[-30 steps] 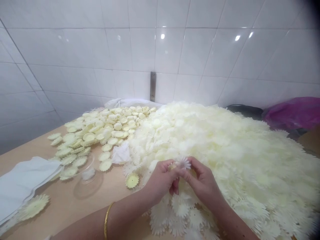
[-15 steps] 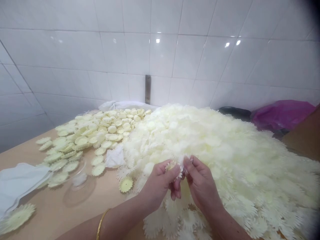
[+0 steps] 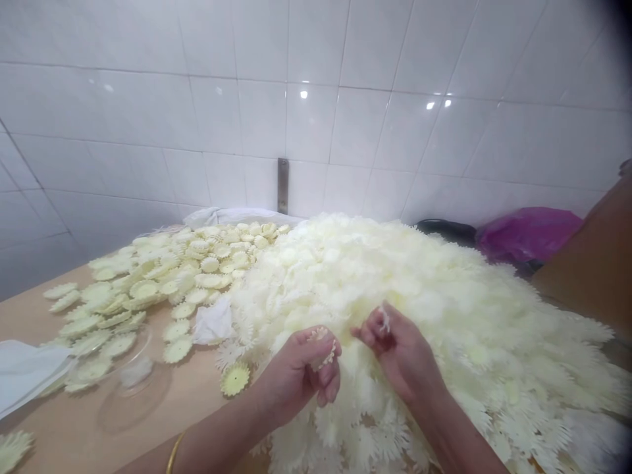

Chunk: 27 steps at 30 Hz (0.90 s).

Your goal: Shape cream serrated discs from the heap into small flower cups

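Observation:
My left hand (image 3: 303, 375) pinches a small cream-coloured petal disc (image 3: 322, 345) with a toothed edge, held between thumb and fingers. To its right, apart from it, my right hand (image 3: 397, 349) is closed, and a small white scrap (image 3: 384, 318) shows at its fingertips; its kind is too small to make out. Both hands are over the near side of a large heap of pale, fringed fabric petals (image 3: 336, 276). One yellowish toothed disc (image 3: 235, 378) lies on the table just left of my left wrist.
Many pale yellow discs (image 3: 143, 289) are spread over the left of the table (image 3: 197, 415). A clear round dish (image 3: 135, 375) holds something white. Nearby are a crumpled white tissue (image 3: 212, 321) and white sheets (image 3: 29, 375). A purple bag (image 3: 530, 234) sits back right, beside another person's arm or limb (image 3: 587, 263).
My two hands, together before over the heap, have moved apart. The right hand now carries a white scrap, while the left keeps the petal disc. The camera view has shifted slightly.

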Each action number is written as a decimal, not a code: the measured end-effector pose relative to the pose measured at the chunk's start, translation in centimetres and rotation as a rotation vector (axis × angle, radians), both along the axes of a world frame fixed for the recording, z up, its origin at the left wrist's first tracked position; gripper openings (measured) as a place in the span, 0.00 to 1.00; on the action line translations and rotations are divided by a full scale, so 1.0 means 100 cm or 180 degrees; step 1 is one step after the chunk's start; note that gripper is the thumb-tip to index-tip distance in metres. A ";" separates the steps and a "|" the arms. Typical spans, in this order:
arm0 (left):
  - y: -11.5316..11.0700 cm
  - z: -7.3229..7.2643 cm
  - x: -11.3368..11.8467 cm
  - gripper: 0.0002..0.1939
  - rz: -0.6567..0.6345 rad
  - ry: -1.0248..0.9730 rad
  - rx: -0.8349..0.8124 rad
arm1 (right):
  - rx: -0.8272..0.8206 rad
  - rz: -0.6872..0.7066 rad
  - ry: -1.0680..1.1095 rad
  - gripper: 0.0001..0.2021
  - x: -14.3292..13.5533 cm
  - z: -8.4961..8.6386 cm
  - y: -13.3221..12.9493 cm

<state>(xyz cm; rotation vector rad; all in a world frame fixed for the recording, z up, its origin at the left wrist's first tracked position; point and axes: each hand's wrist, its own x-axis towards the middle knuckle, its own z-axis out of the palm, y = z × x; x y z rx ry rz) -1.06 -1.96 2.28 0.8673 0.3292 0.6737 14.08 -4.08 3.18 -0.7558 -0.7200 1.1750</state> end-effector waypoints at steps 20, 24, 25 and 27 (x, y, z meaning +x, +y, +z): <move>0.001 -0.004 0.003 0.12 0.0550 0.0732 0.0282 | 0.0795 -0.1940 -0.4100 0.10 -0.002 -0.015 -0.007; 0.003 -0.007 0.002 0.15 0.0668 0.0830 0.0353 | 0.1126 -0.1839 -0.4038 0.07 -0.009 -0.014 -0.011; 0.003 -0.008 0.002 0.16 0.0698 0.0876 0.0378 | 0.1196 -0.1699 -0.4004 0.07 -0.011 -0.014 -0.013; 0.003 -0.009 0.002 0.17 0.0721 0.0980 0.0429 | 0.1285 -0.1325 -0.3968 0.07 -0.016 -0.014 -0.016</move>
